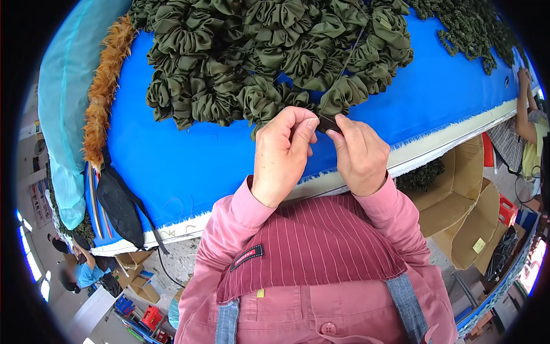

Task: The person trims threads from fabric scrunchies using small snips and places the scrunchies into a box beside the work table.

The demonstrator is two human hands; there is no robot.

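My left hand (285,155) is closed, thumb and forefinger pinched together at the near edge of a heap of dark green gathered fabric scrunchies (217,97). What it pinches is too small to make out. Beside it, my right hand (362,153) is closed on a small dark piece of fabric (327,124) that bridges the gap between both hands. A thin thread (353,49) rises from near the fingertips and crosses the heap toward the upper right. The heap lies on a blue-covered table (152,189).
Left of the heap lie an orange feather strip (102,92), a black cloth pouch with straps (119,206) and a teal translucent bag (69,114). More dark green pieces (475,28) lie at upper right. Cardboard boxes (458,195) stand below the table edge. Other people (89,274) sit at both sides.
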